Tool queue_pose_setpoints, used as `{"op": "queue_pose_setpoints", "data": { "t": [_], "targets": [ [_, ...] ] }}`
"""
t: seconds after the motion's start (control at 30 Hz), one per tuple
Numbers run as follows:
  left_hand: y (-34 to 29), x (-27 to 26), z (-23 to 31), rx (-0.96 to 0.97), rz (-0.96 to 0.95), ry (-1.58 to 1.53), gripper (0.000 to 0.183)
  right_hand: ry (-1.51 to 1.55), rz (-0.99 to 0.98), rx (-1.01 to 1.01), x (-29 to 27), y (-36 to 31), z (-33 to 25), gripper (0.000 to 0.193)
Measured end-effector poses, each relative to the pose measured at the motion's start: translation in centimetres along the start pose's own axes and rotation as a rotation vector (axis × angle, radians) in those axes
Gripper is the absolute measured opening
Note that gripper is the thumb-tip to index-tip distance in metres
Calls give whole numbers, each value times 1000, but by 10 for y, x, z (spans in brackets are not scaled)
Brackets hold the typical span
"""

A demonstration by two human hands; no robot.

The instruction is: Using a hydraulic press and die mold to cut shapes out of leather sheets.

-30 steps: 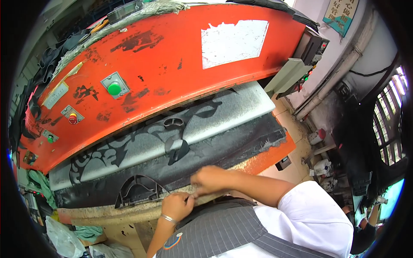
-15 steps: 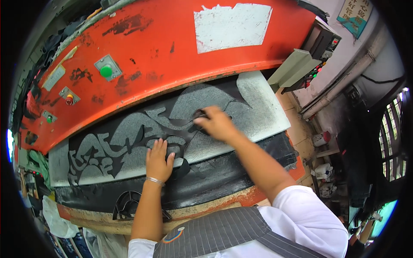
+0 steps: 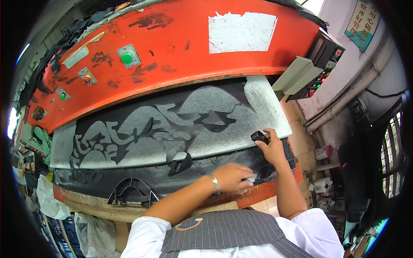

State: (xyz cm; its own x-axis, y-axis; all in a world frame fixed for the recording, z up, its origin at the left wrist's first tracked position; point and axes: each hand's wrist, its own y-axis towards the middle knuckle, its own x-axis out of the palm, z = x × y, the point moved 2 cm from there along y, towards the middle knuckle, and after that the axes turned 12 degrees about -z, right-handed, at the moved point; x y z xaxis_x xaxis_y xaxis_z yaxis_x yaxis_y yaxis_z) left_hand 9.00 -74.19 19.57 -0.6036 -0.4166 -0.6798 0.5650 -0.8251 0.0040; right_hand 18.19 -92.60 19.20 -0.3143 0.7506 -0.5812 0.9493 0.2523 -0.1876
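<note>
Over the right part of the white board (image 3: 282, 124), my right hand (image 3: 272, 148) pinches a small black object with a hollow end (image 3: 259, 137); its kind is unclear. My left hand (image 3: 232, 177) is closed above the black front ledge, just left of the right forearm. A small pale, shiny bit (image 3: 249, 179) shows at its fingertips, too small to name. On the board lies a dark sheet (image 3: 167, 98) with curved openings cut through it, showing grey board beneath. Cut dark pieces (image 3: 183, 162) lie over the board's front edge.
An orange press beam (image 3: 172, 51) with a green button (image 3: 127, 58) and a red knob (image 3: 87, 80) spans the back. An arch-shaped metal frame (image 3: 132, 192) rests on the front ledge. A control box (image 3: 320, 81) stands at the right. Plastic bags hang at the lower left.
My right hand has moved right and nearer, off the sheet, with a black object in it. My left hand has left the board, moving right to the front ledge. The view has shifted slightly.
</note>
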Motion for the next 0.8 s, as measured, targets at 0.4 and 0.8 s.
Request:
{"op": "queue_pose_setpoints", "data": {
  "t": [0.4, 0.8],
  "targets": [
    [-48, -84, -120, -437, 391, 415, 33, -391, -369, -609, 80, 12, -60, 45],
    [-71, -162, -191, -880, 1221, 405, 32, -387, -602, -566, 81, 35, -66, 50]
  ]
}}
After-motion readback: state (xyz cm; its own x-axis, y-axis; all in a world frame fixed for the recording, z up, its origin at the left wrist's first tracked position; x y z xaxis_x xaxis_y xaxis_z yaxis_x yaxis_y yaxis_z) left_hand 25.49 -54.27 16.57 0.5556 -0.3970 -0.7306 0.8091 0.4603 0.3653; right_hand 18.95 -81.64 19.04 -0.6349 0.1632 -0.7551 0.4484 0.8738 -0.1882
